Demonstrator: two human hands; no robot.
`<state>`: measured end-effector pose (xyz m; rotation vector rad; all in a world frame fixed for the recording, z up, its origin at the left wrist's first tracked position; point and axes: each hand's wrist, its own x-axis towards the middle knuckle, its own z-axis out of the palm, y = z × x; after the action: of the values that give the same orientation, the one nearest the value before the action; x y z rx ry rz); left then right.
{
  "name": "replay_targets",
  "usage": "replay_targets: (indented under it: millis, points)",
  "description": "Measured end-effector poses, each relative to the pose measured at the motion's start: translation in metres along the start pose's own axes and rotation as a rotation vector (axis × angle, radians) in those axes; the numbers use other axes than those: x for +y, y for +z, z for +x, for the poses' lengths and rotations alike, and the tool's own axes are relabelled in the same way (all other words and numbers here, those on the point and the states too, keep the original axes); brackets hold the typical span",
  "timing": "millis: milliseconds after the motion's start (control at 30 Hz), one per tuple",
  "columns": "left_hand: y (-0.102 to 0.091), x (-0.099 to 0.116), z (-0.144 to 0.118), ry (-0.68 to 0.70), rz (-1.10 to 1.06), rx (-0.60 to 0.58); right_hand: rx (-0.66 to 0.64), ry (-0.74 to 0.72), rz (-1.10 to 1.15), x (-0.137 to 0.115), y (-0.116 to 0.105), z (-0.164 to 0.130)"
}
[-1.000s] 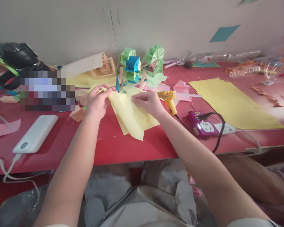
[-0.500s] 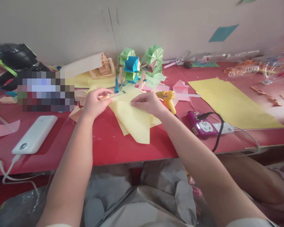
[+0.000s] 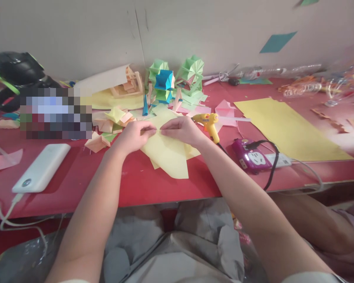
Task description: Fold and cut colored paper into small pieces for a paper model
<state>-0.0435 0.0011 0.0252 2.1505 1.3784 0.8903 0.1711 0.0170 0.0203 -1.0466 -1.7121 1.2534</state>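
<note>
Far left, back of table: black helmet-like object (image 3: 16,72) with green trim, next to a blurred-out patch. In front of it a white power bank (image 3: 41,167) lies flat on the red table (image 3: 135,184), white cable (image 3: 6,220) running off its near end over the table edge. Pink paper scrap (image 3: 2,160) at the left edge.

Left of centre: heap of small folded pieces (image 3: 109,124), peach, yellow and green, just beside the left hand. Left hand (image 3: 134,135) pinches the top edge of the pale yellow paper sheet (image 3: 167,155), thumb and forefinger closed on it. Right hand (image 3: 181,129) pinches the same edge, fingertips nearly touching the left hand's. Sheet lies mid-table in front of the person, near corner pointing toward the table edge; looks like more than one layer, can't tell how many.

Behind the hands, by the wall: green and blue folded paper models (image 3: 173,80), peach model (image 3: 129,84) left of them under a cream sheet.

Right of the hands: yellow glue gun (image 3: 209,124) just beside the right wrist, pink folded paper (image 3: 225,110) behind it. Purple power strip (image 3: 252,155) with a black plug and cord (image 3: 271,165). Large yellow sheet (image 3: 288,127) flat on the table, well apart from the hands. Clear plastic bottles (image 3: 283,70) along the back, far right blurred
</note>
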Motion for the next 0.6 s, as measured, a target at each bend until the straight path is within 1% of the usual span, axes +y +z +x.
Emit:
replay_targets:
  millis: [133, 233, 367, 600]
  points:
    - [0.0012, 0.0055, -0.0003, 0.031, -0.028, -0.016, -0.005, 0.016, -0.016, 0.0011, 0.0007, 0.0004]
    - [0.0029, 0.0087, 0.0003, 0.034, -0.064, -0.005, -0.010, -0.006, -0.022, 0.0034, 0.0020, 0.0020]
    - [0.0039, 0.0064, 0.0007, 0.018, -0.087, -0.007, -0.030, -0.044, -0.018, 0.0053, 0.0032, 0.0033]
    - [0.0035, 0.0036, 0.0003, 0.025, -0.046, -0.021, -0.055, -0.038, -0.004, 0.0048, 0.0027, 0.0025]
